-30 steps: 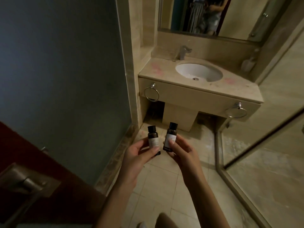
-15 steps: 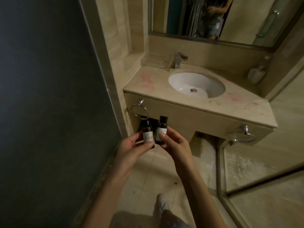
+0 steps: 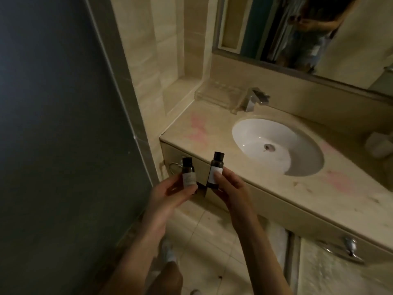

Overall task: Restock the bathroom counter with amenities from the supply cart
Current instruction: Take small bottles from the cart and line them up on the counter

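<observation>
Near the front left corner of the counter (image 3: 212, 133), two hands hold two small dark bottles up in the air. The left hand (image 3: 170, 194) has its fingers and thumb curled round the left bottle (image 3: 188, 173). The right hand (image 3: 231, 188) pinches the right bottle (image 3: 215, 170), which sits a bit higher, just over the counter's front edge. Both bottles are upright with caps on.

I think this is the carrying step, because no bottle is on the counter yet. Next, the hands need to reach forward and set the bottles down upright, maybe by the clear tray (image 3: 217, 95) at the back left corner. The white sink (image 3: 276, 145) and the tap (image 3: 254, 99) are close by, so a bottle put near the sink's rim could tip in. A towel ring (image 3: 175, 167) hangs below the front edge.
</observation>
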Available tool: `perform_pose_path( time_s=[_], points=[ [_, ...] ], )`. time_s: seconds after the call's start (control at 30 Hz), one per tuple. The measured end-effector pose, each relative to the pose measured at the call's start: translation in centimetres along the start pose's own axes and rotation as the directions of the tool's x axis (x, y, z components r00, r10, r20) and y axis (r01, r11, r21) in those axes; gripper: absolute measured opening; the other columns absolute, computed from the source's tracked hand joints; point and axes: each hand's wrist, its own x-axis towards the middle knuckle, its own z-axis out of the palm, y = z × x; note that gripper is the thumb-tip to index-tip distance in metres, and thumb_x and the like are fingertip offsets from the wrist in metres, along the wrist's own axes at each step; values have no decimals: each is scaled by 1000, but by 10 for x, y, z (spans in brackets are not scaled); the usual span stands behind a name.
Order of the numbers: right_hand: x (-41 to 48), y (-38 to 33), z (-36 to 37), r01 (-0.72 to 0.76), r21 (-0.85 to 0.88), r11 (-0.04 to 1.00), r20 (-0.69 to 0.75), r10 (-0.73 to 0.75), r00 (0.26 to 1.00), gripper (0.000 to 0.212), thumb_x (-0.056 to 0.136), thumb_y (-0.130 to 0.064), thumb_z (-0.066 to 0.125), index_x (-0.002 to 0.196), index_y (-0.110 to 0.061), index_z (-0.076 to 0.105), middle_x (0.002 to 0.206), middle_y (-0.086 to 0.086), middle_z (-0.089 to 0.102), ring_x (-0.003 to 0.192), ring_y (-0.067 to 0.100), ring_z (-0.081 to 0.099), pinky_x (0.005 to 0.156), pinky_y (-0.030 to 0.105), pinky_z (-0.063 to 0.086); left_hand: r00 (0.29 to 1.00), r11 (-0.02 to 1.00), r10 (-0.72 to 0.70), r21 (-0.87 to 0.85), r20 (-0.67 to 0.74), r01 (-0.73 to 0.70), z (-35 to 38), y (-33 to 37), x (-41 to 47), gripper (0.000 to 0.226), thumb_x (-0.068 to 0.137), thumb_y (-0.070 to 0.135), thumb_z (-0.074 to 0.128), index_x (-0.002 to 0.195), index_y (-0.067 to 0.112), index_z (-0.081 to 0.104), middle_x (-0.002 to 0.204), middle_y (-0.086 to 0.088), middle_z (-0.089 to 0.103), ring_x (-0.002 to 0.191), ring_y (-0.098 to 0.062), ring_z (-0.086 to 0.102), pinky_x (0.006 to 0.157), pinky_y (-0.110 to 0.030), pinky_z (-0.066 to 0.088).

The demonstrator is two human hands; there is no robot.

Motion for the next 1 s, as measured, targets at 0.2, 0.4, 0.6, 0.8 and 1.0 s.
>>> perform_pose_path(
  time_s=[0.2, 0.4, 0.6, 0.8, 1.0],
  points=[
    [108, -12, 33, 14, -42, 999, 40, -12, 999, 27, 84, -26, 64, 109, -16, 71, 96, -2, 75, 88, 11, 70, 73, 19, 54, 998, 997, 56, 57, -32, -54, -17, 34, 114, 26, 83, 15, 70, 106, 25, 66, 96, 5, 72, 86, -6, 68, 68, -15, 52],
    [235, -48, 73, 42, -43, 998, 1, -42, 999, 27, 84, -27, 64, 108, -16, 72, 100, 2, 75, 95, 17, 70, 76, 20, 55, 999, 999, 37, 33, -31, -36, -33, 81, 240, 37, 77, 14, 76, 110, 27, 66, 92, 11, 74, 85, -4, 69, 81, -26, 53],
    [316, -68, 80, 39, 32, 999, -119, -35, 992, 34, 80, -30, 64, 110, -14, 71, 100, 4, 74, 96, 18, 70, 81, 25, 55, 993, 996, 50, 71, 111, -59, -19, 120, 337, 31, 81, 12, 73, 105, 30, 66, 84, 20, 73, 79, 5, 67, 61, -6, 47],
    [374, -82, 49, 39, 79, 996, -211, -21, 977, 30, 82, -21, 66, 109, -11, 70, 101, 8, 74, 97, 21, 70, 80, 24, 56, 977, 994, 12, 106, 211, -36, 15, 139, 408, 34, 81, 13, 73, 114, 19, 69, 92, 8, 75, 87, -6, 70, 68, -13, 51],
    [435, -95, 17, 27, 75, 997, -169, -14, 986, 31, 84, -4, 66, 114, -13, 68, 106, 5, 73, 100, 23, 69, 86, 27, 55, 968, 987, 16, 151, 252, -55, 49, 156, 468, 35, 83, 5, 70, 117, 15, 67, 93, 5, 75, 85, -8, 71, 68, -12, 50]
  ],
)
